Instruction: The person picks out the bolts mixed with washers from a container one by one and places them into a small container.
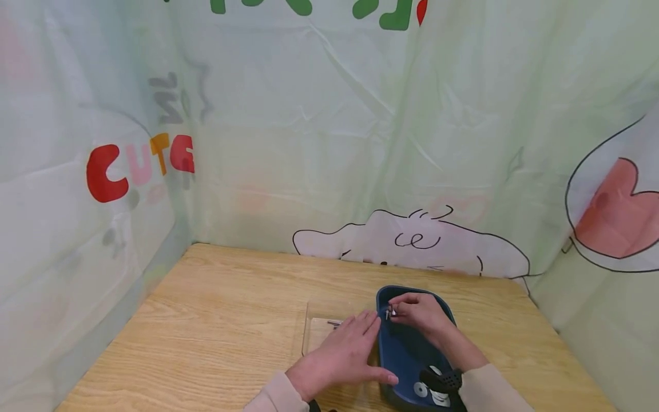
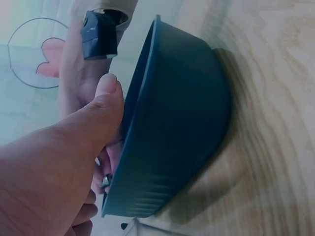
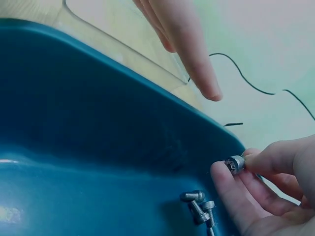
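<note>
A screw [image 3: 238, 163] sits pinched between the right hand's [image 1: 422, 313] thumb and fingers, over the far end of the bin [image 1: 404, 346] — apart from the other screws [image 3: 202, 217] inside. The left hand [image 1: 345, 355], fingers straight, thumb spread, is by the rim. Washers [image 1: 420, 389] lie nearer; thin pieces [image 1: 333, 323] in the tray [image 1: 306, 335] — work seems partway, one screw up, several left

The word "CUTE" [image 1: 138, 178], in rounded red, pink and orange letters, stands on the left side of the pale, printed, creased curtain [image 1: 309, 154]. Chunky green lettering [image 1: 397, 16] above is cut off, unreadable; faint grey characters [image 1: 169, 109] are illegible.
</note>
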Tool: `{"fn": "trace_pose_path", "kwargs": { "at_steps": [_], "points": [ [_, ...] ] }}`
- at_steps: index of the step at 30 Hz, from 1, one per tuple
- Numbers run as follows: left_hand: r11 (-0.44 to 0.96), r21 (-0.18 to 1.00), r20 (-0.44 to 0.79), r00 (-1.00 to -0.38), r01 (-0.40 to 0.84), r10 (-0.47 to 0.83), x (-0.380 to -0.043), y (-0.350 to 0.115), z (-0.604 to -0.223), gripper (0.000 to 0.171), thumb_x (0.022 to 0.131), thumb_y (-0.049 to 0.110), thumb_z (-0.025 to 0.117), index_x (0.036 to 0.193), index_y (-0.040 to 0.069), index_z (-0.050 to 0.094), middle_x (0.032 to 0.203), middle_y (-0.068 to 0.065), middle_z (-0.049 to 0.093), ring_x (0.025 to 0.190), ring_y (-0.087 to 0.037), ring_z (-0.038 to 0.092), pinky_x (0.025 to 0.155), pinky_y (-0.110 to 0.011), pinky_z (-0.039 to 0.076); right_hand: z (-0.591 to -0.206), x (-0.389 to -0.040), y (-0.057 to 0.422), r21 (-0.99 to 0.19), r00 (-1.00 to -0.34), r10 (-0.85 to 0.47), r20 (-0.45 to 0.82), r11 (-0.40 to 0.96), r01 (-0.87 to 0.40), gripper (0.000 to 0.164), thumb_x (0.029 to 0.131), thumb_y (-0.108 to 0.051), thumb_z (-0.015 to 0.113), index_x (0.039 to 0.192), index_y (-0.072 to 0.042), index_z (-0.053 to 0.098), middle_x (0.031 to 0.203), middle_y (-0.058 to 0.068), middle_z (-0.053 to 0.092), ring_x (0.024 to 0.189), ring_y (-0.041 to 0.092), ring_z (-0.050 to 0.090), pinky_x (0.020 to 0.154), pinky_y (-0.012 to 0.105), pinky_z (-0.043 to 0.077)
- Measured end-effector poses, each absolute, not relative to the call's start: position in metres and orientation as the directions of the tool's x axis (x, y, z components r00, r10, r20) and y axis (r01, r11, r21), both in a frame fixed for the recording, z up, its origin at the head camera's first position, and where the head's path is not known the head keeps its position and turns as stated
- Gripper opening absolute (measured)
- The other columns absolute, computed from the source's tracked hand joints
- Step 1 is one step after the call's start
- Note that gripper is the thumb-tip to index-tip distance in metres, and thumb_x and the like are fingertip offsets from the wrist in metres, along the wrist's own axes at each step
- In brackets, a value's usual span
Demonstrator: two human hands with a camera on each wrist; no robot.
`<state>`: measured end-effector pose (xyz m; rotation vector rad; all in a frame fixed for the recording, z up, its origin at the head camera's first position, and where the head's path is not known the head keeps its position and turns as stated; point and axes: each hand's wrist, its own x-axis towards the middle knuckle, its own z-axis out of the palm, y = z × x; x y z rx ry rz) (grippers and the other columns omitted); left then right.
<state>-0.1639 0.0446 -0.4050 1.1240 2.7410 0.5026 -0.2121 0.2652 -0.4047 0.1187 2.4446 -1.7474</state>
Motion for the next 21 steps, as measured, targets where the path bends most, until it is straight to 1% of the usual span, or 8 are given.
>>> {"fn": "trace_pose_path", "kwargs": {
  "at_steps": [9, 14, 16, 21],
  "points": [
    [0.698, 0.31, 0.052, -0.745, 0.645, 0.665, -0.168, 0.037, -0.398, 0.106, 0.083, 0.077, 0.054, 0.158, 0.008, 0.025, 0.166, -0.006, 0.022, 0.154, -0.021, 0.02, 0.123, -0.04, 0.026, -0.394, -0.209, 0.266, -0.947, -0.988, -0.035, -0.147, 0.294, 0.13, 0.03, 0.098, -0.005, 0.058, 0.121, 0.015, 0.059, 0.114, 0.027, 0.067, 0.098, 0.029, 0.072, 0.085, 0.034, 0.06],
    [0.723, 0.334, 0.036, -0.775, 0.605, 0.631, -0.172, 0.028, -0.399, 0.107, 0.082, 0.076, 0.058, 0.157, 0.007, 0.025, 0.166, -0.006, 0.02, 0.155, -0.02, 0.016, 0.124, -0.041, 0.024, -0.39, -0.209, 0.263, -0.949, -0.989, -0.047, -0.143, 0.291, 0.123, 0.03, 0.098, -0.005, 0.058, 0.121, 0.015, 0.059, 0.116, 0.027, 0.065, 0.098, 0.027, 0.072, 0.086, 0.035, 0.06],
    [0.728, 0.351, 0.03, -0.784, 0.589, 0.62, -0.173, 0.023, -0.398, 0.107, 0.082, 0.075, 0.059, 0.157, 0.007, 0.025, 0.167, -0.006, 0.019, 0.155, -0.02, 0.015, 0.125, -0.042, 0.023, -0.388, -0.21, 0.26, -0.951, -0.989, -0.057, -0.139, 0.285, 0.117, 0.03, 0.098, -0.005, 0.058, 0.121, 0.015, 0.059, 0.115, 0.026, 0.065, 0.098, 0.027, 0.072, 0.086, 0.035, 0.06],
    [0.737, 0.358, 0.043, -0.798, 0.574, 0.601, -0.175, 0.013, -0.399, 0.109, 0.081, 0.077, 0.058, 0.157, 0.005, 0.025, 0.166, -0.008, 0.02, 0.155, -0.023, 0.015, 0.124, -0.044, 0.023, -0.386, -0.209, 0.252, -0.957, -0.989, -0.076, -0.129, 0.271, 0.104, 0.028, 0.098, -0.005, 0.059, 0.118, 0.014, 0.06, 0.11, 0.022, 0.067, 0.095, 0.025, 0.072, 0.086, 0.035, 0.06]
  ]
}}
